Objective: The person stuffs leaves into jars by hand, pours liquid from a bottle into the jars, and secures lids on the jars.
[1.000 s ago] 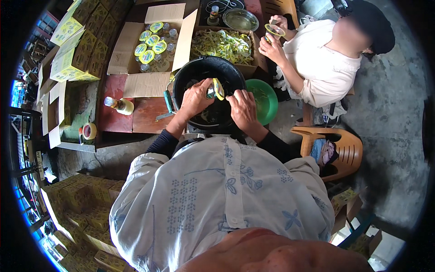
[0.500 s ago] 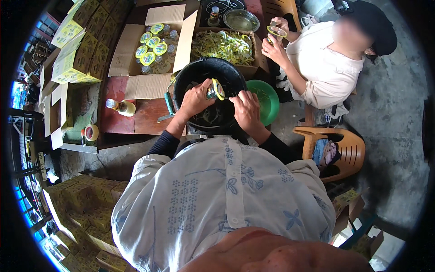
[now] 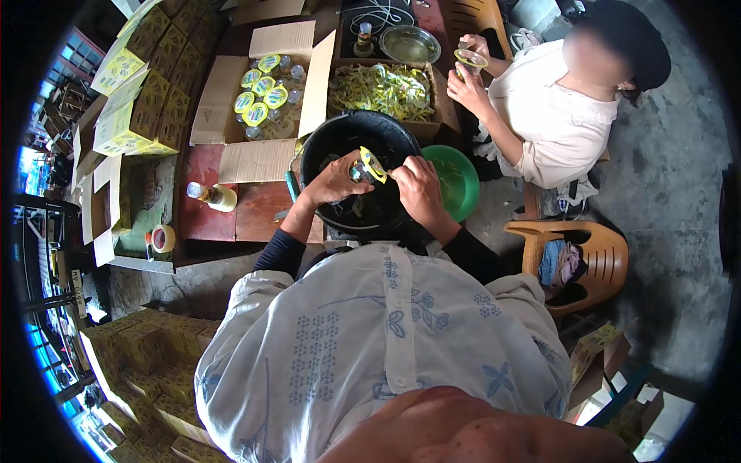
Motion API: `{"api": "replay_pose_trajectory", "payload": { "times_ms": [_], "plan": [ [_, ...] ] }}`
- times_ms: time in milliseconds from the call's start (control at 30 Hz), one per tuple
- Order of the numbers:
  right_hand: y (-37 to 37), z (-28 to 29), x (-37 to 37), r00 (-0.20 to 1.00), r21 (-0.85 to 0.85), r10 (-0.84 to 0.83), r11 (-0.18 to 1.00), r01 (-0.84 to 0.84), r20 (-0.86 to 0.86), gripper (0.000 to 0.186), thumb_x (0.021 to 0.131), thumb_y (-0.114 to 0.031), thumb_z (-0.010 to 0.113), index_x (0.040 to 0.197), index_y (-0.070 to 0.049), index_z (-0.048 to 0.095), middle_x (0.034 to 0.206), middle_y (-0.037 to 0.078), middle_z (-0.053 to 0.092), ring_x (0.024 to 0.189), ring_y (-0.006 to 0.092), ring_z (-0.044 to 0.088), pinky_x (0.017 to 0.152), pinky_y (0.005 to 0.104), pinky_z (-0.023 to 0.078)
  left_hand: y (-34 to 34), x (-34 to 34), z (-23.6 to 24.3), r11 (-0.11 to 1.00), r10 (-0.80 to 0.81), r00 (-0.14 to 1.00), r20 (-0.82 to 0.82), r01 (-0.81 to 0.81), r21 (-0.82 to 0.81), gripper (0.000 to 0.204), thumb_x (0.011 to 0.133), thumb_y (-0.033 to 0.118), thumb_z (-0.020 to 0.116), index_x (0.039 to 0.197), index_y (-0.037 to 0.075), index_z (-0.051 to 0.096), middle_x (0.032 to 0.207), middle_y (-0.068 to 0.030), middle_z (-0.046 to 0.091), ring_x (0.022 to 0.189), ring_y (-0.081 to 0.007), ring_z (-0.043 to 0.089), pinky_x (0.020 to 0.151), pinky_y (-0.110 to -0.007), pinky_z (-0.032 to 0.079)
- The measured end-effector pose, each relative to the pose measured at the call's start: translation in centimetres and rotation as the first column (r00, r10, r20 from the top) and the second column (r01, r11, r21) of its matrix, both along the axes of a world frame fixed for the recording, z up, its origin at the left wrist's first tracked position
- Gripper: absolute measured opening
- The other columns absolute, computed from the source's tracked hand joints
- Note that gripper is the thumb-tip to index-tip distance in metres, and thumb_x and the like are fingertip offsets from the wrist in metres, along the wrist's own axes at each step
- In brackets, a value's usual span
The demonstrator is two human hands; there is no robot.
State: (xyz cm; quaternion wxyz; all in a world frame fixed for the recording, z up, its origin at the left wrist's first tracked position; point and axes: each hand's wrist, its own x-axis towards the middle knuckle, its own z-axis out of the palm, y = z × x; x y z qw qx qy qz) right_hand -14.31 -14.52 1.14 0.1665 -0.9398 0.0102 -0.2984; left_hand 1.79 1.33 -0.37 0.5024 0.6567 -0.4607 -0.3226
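My left hand (image 3: 338, 181) is closed around a small bottle (image 3: 356, 171) with a yellow-edged label (image 3: 373, 164) on the side facing right. Beside it, the fingers of my right hand (image 3: 418, 187) are pinched together close to the label's edge. What they hold is too small to make out. Both hands are over a black bucket (image 3: 312, 147) with dark contents. A green basin (image 3: 466, 185) adjoins the bucket on the right.
Several similar bottles stand in an open carton (image 3: 208, 116) at the back left. Another carton (image 3: 444, 92) holds yellow-green strips. A bottle of pale glue-like liquid (image 3: 222, 199) and a tape roll (image 3: 163, 238) lie left. A co-worker (image 3: 532, 100) holds a round-topped item; an orange chair (image 3: 610, 262) stands right.
The bottle in my left hand has turned slightly, and my right fingers remain near its label. The whole scene sits a little lower in view. The co-worker's hands have shifted slightly.
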Motion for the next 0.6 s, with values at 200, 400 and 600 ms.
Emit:
{"api": "replay_pose_trajectory", "payload": {
  "times_ms": [200, 400, 600],
  "plan": [
    [0.4, 0.0, 0.0, 0.999, -0.124, -0.010, 0.992, 0.015, 0.037, 0.009, 0.078, -0.001, 0.065, 0.083, -0.008, 0.062, 0.084, 0.007, 0.052, 0.085, 0.0264, 0.056, 0.075, 0.0408, 0.044, 0.3, 0.5, 2.0, 0.971, -0.015, 0.936, -0.352, 0.097, 0.217, 0.045, 0.077, 0.018, 0.081, 0.114, 0.009, 0.058, 0.089, 0.0009, 0.063, 0.076, -0.0078, 0.062, 0.062, -0.023, 0.051],
    [0.0, -0.4, 1.1, 0.996, 0.590, -0.065, 0.802, 0.090, -0.064, 0.009, 0.080, -0.004, 0.071, 0.082, -0.007, 0.064, 0.079, 0.008, 0.053, 0.079, 0.0281, 0.057, 0.073, 0.0415, 0.044, 0.6, 1.0, 1.4, 0.990, -0.043, 0.972, -0.230, 0.073, 0.123, 0.047, 0.076, 0.016, 0.081, 0.116, 0.009, 0.057, 0.087, 0.0017, 0.061, 0.075, -0.0066, 0.059, 0.063, -0.025, 0.050],
    [0.2, 0.9, -0.2, 0.999, 0.207, -0.049, 0.977, 0.050, -0.014, 0.009, 0.081, -0.003, 0.069, 0.089, -0.008, 0.067, 0.082, 0.008, 0.054, 0.083, 0.0262, 0.057, 0.076, 0.0407, 0.044, 0.7, 0.8, 2.3, 0.996, -0.052, 0.997, -0.059, 0.056, 0.072, 0.044, 0.077, 0.013, 0.080, 0.115, 0.007, 0.057, 0.087, 0.0036, 0.060, 0.072, -0.0054, 0.054, 0.063, -0.024, 0.046]
  ]
}}
